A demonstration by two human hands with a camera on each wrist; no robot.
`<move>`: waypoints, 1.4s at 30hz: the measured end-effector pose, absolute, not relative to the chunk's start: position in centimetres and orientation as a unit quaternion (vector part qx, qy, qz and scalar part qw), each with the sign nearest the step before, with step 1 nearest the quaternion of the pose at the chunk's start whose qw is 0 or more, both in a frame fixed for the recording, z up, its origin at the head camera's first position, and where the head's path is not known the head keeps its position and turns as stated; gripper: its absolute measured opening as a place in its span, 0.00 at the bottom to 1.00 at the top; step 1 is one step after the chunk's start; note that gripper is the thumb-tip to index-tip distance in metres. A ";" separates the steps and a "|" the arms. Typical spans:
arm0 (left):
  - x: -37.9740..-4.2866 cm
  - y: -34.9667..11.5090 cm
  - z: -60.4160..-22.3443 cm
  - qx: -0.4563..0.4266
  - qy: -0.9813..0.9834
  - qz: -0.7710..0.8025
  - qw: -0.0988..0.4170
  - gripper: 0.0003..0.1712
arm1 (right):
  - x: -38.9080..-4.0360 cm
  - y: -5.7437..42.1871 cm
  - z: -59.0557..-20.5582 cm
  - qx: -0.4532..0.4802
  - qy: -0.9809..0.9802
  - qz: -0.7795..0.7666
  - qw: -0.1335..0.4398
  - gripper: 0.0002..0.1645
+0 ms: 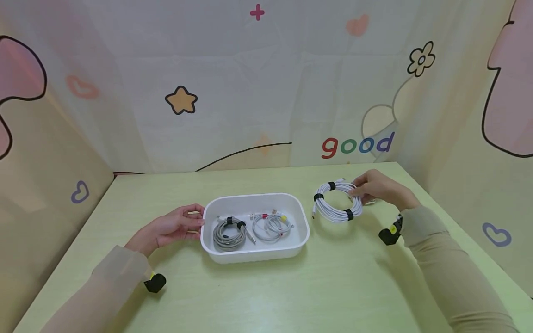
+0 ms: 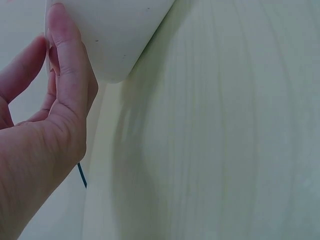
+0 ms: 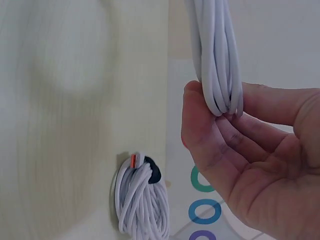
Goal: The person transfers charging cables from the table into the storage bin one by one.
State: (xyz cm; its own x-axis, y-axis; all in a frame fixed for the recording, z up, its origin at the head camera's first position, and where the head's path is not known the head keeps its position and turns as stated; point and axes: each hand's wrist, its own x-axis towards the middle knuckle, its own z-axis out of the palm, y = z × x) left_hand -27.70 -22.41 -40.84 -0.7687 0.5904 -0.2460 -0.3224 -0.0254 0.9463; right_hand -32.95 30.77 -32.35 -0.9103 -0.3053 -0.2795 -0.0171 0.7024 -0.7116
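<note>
A white plastic box (image 1: 255,254) stands on the table, holding a grey coiled cable (image 1: 225,241) on its left and thin white coiled cables (image 1: 266,238) with red and yellow ties on its right. My left hand (image 1: 176,226) holds the box's left end at the rim, fingers against the outer wall in the left wrist view. My right hand (image 1: 381,188) pinches a large white coiled cable (image 1: 333,213), bound with black straps, above the table right of the box. Below it in the right wrist view lies another white cable bundle (image 3: 142,205), mostly hidden in the head view.
The pale wood-grain table (image 1: 258,296) reaches back to a printed curtain (image 1: 250,115), with more cloth at both sides. Small black devices sit at both wrists, the left one (image 1: 155,283) and the right one (image 1: 390,236).
</note>
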 end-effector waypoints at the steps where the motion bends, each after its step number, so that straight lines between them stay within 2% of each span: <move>1: -27.7 -22.4 -40.8 0.109 0.619 0.708 0.322 0.10 | -33.0 30.5 -32.3 -0.091 0.902 -0.376 0.193 0.22; 19: -27.8 -22.5 -41.0 0.113 0.618 0.707 0.325 0.11 | -33.5 26.0 -31.4 -0.118 0.896 -0.374 0.209 0.24; 42: -27.7 -22.4 -40.7 0.109 0.615 0.710 0.325 0.11 | -33.8 20.0 -31.9 -0.138 0.887 -0.379 0.225 0.18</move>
